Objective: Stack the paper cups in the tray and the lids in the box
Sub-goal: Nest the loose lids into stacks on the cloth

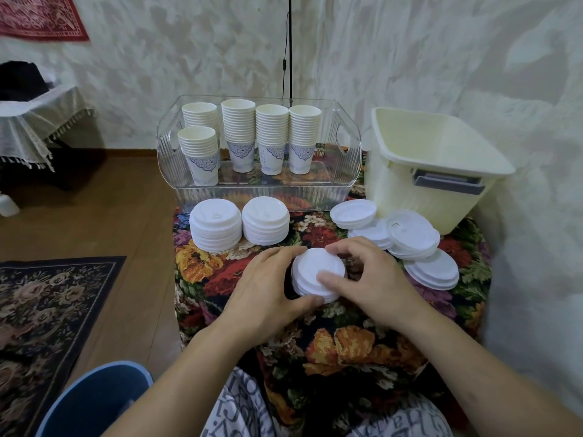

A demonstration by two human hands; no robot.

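A small stack of white lids (310, 272) sits on the flowered table near the front. My left hand (268, 285) curls round its left side and my right hand (366, 279) grips its right side, thumb on top. Two tidy lid stacks (216, 227) (265, 222) stand behind it. Loose lids (410, 238) lie scattered at the right. The clear tray (347, 152) at the back holds several stacks of paper cups (239, 134). The cream box (441, 171) stands at the back right, and I see no lids in it.
The table is covered with a flowered cloth (347, 348). A blue bucket (94, 402) stands on the floor at the lower left beside a patterned rug (41, 310). A black cable (289, 48) hangs down the wall behind the tray.
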